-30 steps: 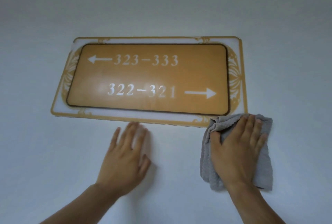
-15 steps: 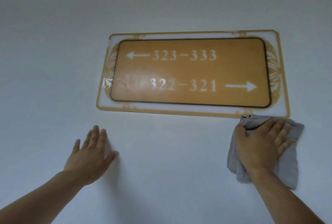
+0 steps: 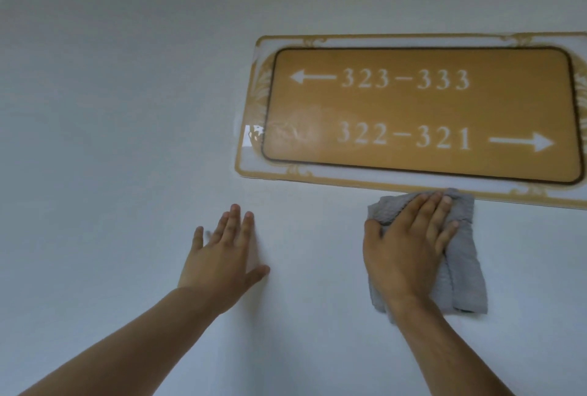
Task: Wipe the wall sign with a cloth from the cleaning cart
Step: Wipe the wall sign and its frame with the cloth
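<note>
- Cloth (image 3: 463, 268) lies on the wall (image 3: 127, 110), top edge touching the lower rim of the sign (image 3: 413, 110), which runs sideways above.
- Right hand (image 3: 409, 256) presses it, fingers straight; left hand (image 3: 222, 259) rests spread, farther off.

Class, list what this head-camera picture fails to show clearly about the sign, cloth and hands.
All head view:
- The sign: right end cut off by the frame edge.
- Its lower-left corner: washed out by glare.
- The cloth: middle covered by the right hand.
- The left hand: palm turned to the wall.

l hand (image 3: 222, 256) & r hand (image 3: 409, 246) bare, forearms (image 3: 127, 348) bare too; fingers (image 3: 233, 221) w/ short nails.
</note>
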Tool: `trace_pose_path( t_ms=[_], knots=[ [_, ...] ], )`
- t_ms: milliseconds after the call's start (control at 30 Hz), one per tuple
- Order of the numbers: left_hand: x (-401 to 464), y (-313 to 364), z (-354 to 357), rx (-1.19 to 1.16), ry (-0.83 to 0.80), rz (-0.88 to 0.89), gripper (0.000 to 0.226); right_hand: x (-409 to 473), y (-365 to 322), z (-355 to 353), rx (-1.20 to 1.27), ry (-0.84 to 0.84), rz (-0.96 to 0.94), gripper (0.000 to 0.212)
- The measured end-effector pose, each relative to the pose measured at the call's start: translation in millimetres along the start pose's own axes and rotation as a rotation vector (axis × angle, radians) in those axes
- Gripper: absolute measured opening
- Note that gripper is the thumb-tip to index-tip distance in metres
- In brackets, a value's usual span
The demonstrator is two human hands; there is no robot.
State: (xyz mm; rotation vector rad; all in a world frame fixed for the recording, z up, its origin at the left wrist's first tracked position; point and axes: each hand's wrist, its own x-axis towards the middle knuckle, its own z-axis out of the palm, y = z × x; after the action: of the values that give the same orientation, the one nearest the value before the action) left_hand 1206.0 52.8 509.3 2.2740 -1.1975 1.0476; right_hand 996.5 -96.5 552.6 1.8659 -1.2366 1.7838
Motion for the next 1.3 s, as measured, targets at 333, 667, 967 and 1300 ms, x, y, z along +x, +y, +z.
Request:
trace_pose_path(
  t_ms=[333,667,967,1300],
  knots=[
    [11.3,-71.0,-23.9,0.078,0.331,0.29,0.051,-40.3,-112.8,34.9,0.057,0.02,-0.078,0.09],
    [86.6,-129.4,-42.6,0.07,0.449,0.356,0.043,-59.9,-211.0,64.3,0.136,-0.006,-0.243,0.079],
    [117.0,-145.7,-22.3,-0.035,0.602,0.446,0.051,-45.5,-203.4,74.4,0.308,0.024,-0.492,0.07],
    [126.0,-152.9,-3.2,-0.244,0.72,0.513,0.047,-47.7,-199.3,82.3,0.51,0.368,-0.284,0.046]
  ],
)
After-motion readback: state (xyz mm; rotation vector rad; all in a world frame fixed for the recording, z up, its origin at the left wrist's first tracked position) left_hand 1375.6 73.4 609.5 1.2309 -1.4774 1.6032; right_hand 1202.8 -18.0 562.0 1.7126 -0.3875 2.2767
